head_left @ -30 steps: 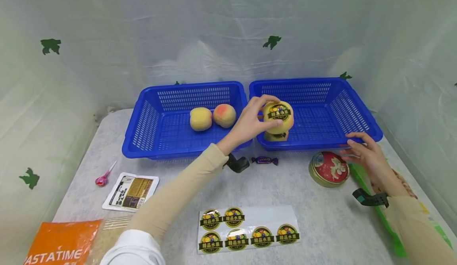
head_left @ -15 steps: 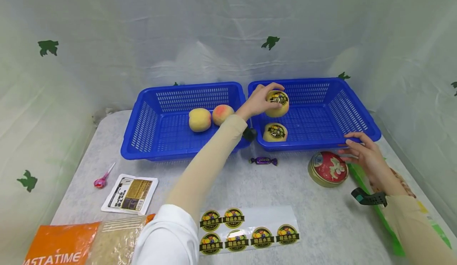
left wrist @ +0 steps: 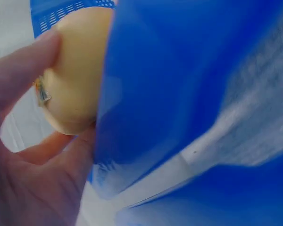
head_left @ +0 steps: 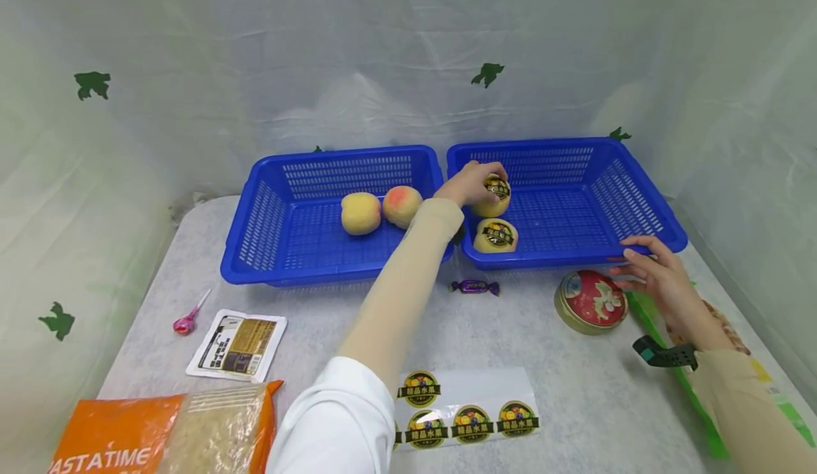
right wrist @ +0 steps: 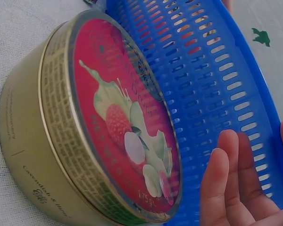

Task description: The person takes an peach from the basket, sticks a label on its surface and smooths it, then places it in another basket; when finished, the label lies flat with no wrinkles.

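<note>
My left hand grips a peach with a black and gold sticker, low inside the left end of the right blue basket. In the left wrist view the thumb and fingers wrap the peach, and its sticker shows at the edge. A second stickered peach lies just in front of it in the same basket. My right hand is at that basket's front right rim, fingers loosely bent and holding nothing. Beside those fingers stands a round red and gold candy tin.
The left blue basket holds two peaches without visible stickers. A sticker sheet lies at the front, partly under the left sleeve. Around it are a purple wrapped candy, a lollipop, a flat food pack and an orange pasta bag.
My left hand has carried the stickered peach back and then down into the right basket, uncovering the other stickered peach. The right hand has stayed at the rim.
</note>
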`<action>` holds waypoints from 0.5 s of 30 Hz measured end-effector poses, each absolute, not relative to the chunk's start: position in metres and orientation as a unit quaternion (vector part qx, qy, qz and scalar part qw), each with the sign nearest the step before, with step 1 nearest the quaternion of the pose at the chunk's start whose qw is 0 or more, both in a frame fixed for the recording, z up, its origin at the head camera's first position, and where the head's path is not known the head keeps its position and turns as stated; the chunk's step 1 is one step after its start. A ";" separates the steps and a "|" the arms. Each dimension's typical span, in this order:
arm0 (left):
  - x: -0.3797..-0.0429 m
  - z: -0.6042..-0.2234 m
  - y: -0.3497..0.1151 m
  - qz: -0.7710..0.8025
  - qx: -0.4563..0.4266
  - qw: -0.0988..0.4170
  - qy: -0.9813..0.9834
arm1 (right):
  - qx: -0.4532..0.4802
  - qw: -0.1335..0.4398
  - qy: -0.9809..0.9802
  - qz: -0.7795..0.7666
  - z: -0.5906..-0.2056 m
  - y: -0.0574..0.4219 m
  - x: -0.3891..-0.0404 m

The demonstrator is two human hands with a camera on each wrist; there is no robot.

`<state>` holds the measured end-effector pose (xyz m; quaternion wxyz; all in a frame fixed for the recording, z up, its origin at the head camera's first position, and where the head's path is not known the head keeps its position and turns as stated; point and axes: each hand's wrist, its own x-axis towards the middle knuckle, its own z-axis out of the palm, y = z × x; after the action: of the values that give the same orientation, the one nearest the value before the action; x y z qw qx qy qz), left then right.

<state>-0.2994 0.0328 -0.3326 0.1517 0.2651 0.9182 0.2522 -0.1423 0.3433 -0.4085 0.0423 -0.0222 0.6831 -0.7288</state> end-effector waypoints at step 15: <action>-0.297 -0.334 0.042 0.127 0.237 0.150 0.951 | -0.033 0.046 0.685 -0.727 -0.406 0.345 -0.141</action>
<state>-0.2968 0.0418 -0.3341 0.1505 0.2367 0.9514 0.1269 -0.1408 0.3447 -0.4056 0.0459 -0.0326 0.6848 -0.7265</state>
